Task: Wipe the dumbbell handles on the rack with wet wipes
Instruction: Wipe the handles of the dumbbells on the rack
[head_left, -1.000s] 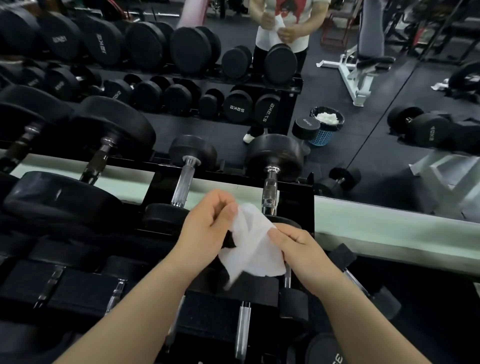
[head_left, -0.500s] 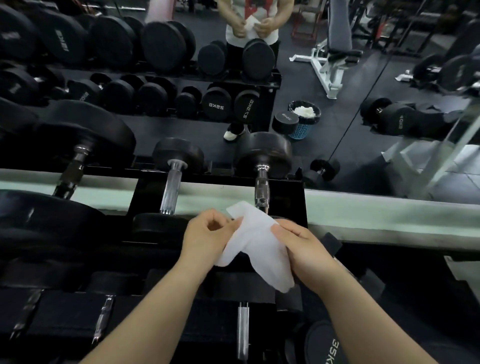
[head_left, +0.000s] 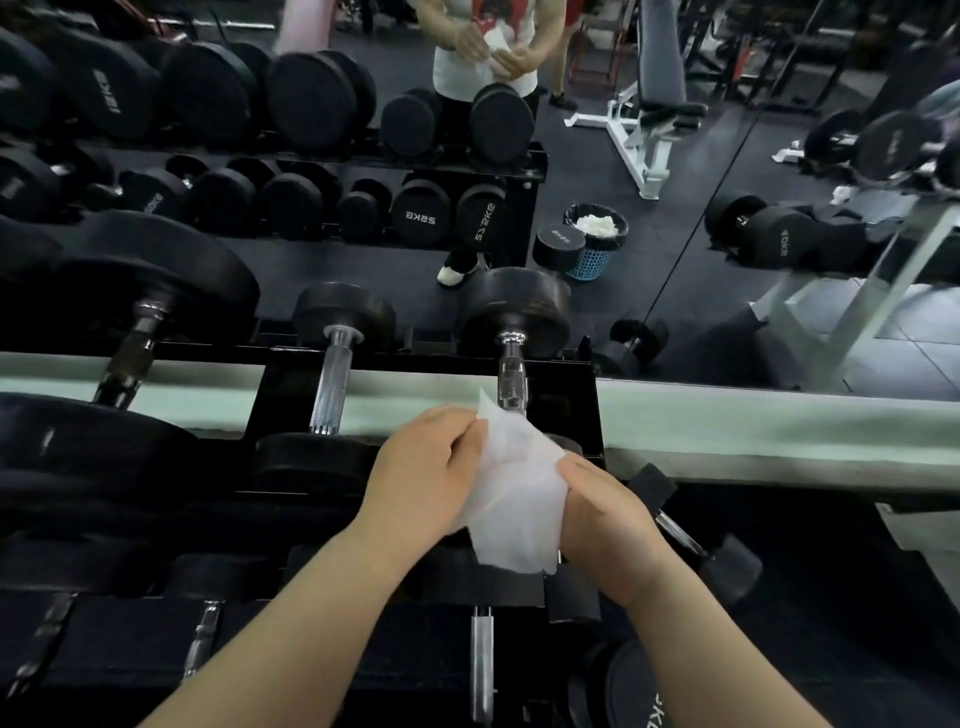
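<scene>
While both hands meet over the rack (head_left: 280, 400), the wet wipe (head_left: 514, 499) hangs spread between them. Left hand (head_left: 421, 478): fingers curled, pinching the wipe's upper left edge. Right hand (head_left: 608, 525): thumb and fingers gripping its right side. Just beyond the fingertips, a knurled dumbbell handle (head_left: 511, 379), its near end hidden behind the wipe's top corner; contact cannot be told. Second handle (head_left: 332, 387) beyond and left of the left hand. Third handle (head_left: 482, 660) below, between the forearms.

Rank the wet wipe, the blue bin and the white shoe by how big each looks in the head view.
1. wet wipe, though it is nearest the camera, so its true size is unsure
2. blue bin, seen in the mirror
3. white shoe, also in the mirror
</scene>
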